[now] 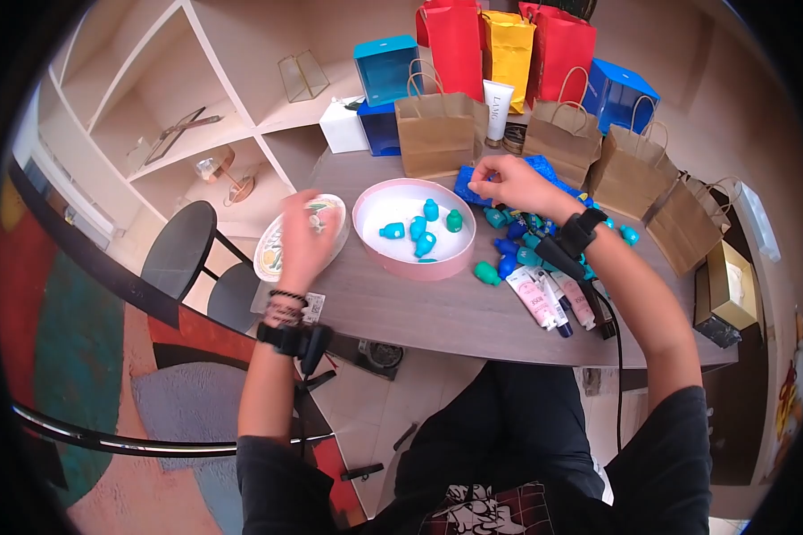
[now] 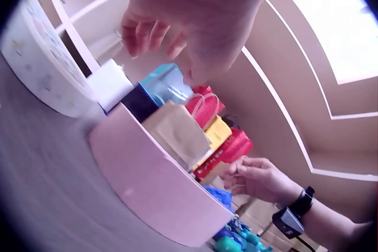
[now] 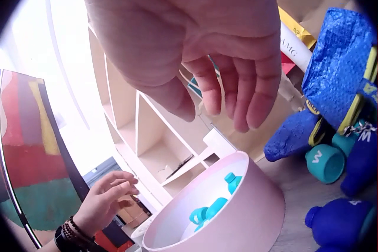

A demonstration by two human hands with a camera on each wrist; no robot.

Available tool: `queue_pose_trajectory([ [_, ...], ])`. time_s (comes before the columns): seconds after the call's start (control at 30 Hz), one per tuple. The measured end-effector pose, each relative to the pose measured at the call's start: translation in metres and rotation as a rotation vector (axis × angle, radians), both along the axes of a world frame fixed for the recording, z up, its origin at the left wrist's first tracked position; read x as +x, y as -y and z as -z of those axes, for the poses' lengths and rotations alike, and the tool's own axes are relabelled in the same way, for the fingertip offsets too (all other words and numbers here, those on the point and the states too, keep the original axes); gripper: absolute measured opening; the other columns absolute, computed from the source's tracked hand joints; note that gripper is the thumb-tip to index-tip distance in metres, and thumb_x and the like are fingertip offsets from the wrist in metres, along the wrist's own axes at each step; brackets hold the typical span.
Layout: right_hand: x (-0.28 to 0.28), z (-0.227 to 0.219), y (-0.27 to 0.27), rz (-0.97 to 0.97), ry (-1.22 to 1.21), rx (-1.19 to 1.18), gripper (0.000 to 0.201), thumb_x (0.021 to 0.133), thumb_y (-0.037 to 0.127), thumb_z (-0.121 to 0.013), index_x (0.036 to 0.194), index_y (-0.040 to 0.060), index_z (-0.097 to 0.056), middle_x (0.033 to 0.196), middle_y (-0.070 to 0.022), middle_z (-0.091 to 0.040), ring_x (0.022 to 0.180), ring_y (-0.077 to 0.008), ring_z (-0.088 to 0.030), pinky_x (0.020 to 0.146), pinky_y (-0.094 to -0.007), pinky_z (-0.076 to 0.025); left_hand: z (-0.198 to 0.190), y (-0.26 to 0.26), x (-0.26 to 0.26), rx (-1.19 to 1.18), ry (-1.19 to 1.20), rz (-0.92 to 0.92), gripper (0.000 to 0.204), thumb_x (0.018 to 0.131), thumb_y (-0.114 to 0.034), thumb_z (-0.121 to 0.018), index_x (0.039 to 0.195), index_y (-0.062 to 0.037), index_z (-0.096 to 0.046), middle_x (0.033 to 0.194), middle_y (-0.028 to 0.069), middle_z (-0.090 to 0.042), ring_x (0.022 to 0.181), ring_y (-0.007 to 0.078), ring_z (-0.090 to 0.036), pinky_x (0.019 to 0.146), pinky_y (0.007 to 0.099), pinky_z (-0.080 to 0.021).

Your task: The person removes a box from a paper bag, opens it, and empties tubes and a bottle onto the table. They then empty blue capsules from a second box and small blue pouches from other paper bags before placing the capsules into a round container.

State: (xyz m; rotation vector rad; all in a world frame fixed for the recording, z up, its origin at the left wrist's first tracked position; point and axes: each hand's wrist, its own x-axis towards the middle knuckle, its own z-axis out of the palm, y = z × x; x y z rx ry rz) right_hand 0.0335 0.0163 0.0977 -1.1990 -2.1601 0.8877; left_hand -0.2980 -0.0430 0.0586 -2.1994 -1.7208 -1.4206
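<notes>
A round pink box [image 1: 417,266] with a white inside stands mid-table, holding several small teal bottle-shaped pieces [image 1: 425,242]. To its left lies a round floral-patterned lid [image 1: 269,259]. Over that lid hovers my left hand [image 1: 310,236], blurred in the head view; the left wrist view shows its fingers loosely bent around nothing. On the other side, my right hand [image 1: 517,187] hangs above a blue woven pouch [image 3: 339,63], fingers relaxed and nothing between them. A pile of blue and teal bottle-shaped pieces [image 1: 506,245] sits below and beside that hand.
Brown paper bags [image 1: 437,134], red bags [image 1: 451,49], a yellow bag [image 1: 509,58] and blue boxes [image 1: 620,94] line the back. Pink-and-white tubes [image 1: 531,299] lie near the front right. A white tube [image 1: 498,111] stands upright behind. Dark stools [image 1: 183,250] are at left.
</notes>
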Motion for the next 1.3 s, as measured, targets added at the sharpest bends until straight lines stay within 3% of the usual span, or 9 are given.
queue_pose_trajectory([
  [0.1,0.017,-0.012,0.015,0.031,-0.057,-0.007,0.018,0.085,0.019,-0.06,0.088,0.0011,-0.058,0.079,-0.0029,-0.059,0.068,-0.0086,-0.058,0.06,-0.0237,-0.048,-0.007,-0.01,0.057,-0.13,-0.332,0.17,0.064,0.073,-0.036,-0.07,0.122,-0.003,-0.044,0.112,0.0207,-0.048,0.1,0.0385,-0.05,0.085,0.0427,-0.043],
  [0.13,0.026,-0.014,0.02,0.039,-0.058,0.009,0.018,0.086,0.019,-0.06,0.088,0.0013,-0.057,0.079,-0.0028,-0.059,0.071,-0.0084,-0.058,0.061,-0.0232,-0.048,-0.006,-0.014,0.072,-0.126,-0.331,0.175,0.064,0.073,-0.036,-0.07,0.122,-0.003,-0.044,0.112,0.0207,-0.048,0.1,0.0385,-0.05,0.085,0.0427,-0.043],
  [0.3,0.08,-0.014,0.043,0.108,-0.127,0.077,0.02,0.084,0.021,-0.061,0.087,0.0008,-0.059,0.078,-0.0035,-0.061,0.069,-0.0098,-0.059,0.059,-0.026,-0.048,0.009,-0.034,0.114,-0.673,-0.658,0.086,0.1,0.061,-0.061,-0.07,0.14,-0.0205,-0.024,0.129,0.0234,-0.038,0.107,0.0467,-0.048,0.088,0.0486,-0.044],
  [0.47,0.133,-0.009,0.069,0.227,-0.3,0.007,0.018,0.088,0.02,-0.058,0.088,0.0021,-0.057,0.077,-0.0016,-0.06,0.072,-0.0084,-0.059,0.062,-0.0239,-0.047,0.011,-0.036,0.13,-0.641,-0.681,0.073,0.103,0.06,-0.058,-0.073,0.141,-0.0222,-0.02,0.125,0.0231,-0.039,0.105,0.0455,-0.05,0.086,0.048,-0.046],
  [0.73,0.197,0.045,0.071,0.372,-0.537,-0.03,0.017,0.09,0.019,-0.055,0.088,0.0022,-0.058,0.081,-0.0023,-0.061,0.069,-0.0087,-0.057,0.061,-0.0219,-0.046,0.021,-0.043,0.136,-0.474,-0.593,0.144,0.082,0.063,-0.049,-0.074,0.128,-0.0163,-0.034,0.105,0.0218,-0.05,0.088,0.0385,-0.06,0.073,0.0433,-0.051],
  [0.9,0.227,0.075,0.067,0.424,-0.726,-0.084,0.017,0.09,0.02,-0.055,0.087,0.0035,-0.058,0.079,-0.0014,-0.061,0.067,-0.0075,-0.056,0.06,-0.0206,-0.045,0.017,-0.043,0.137,-0.518,-0.53,0.18,0.08,0.064,-0.042,-0.075,0.128,-0.0157,-0.035,0.101,0.0203,-0.052,0.089,0.0348,-0.059,0.076,0.0402,-0.05],
  [1.03,0.239,0.069,0.068,0.466,-0.735,-0.035,0.017,0.09,0.02,-0.055,0.085,0.0041,-0.058,0.075,-0.0003,-0.059,0.064,-0.0063,-0.053,0.057,-0.0199,-0.043,0.021,-0.051,0.129,-0.536,-0.352,0.391,0.08,0.064,-0.033,-0.078,0.13,-0.0167,-0.035,0.102,0.0159,-0.052,0.088,0.0271,-0.058,0.078,0.0356,-0.049],
  [1.23,0.236,0.071,0.068,0.475,-0.67,-0.018,0.017,0.09,0.02,-0.055,0.084,0.0038,-0.058,0.074,-0.0001,-0.059,0.063,-0.0061,-0.053,0.056,-0.02,-0.043,-0.004,-0.043,0.131,-0.912,-0.14,0.355,0.08,0.07,-0.026,-0.076,0.135,-0.0203,-0.031,0.106,0.0129,-0.051,0.09,0.0205,-0.057,0.077,0.0342,-0.05],
  [1.3,0.238,0.072,0.068,0.469,-0.644,-0.003,0.017,0.09,0.02,-0.055,0.083,0.0038,-0.058,0.074,-0.0001,-0.059,0.063,-0.006,-0.053,0.056,-0.0201,-0.043,0.004,-0.05,0.125,-0.853,-0.188,0.361,0.077,0.072,-0.022,-0.075,0.135,-0.0199,-0.031,0.105,0.0135,-0.051,0.09,0.0199,-0.057,0.077,0.0337,-0.05],
])
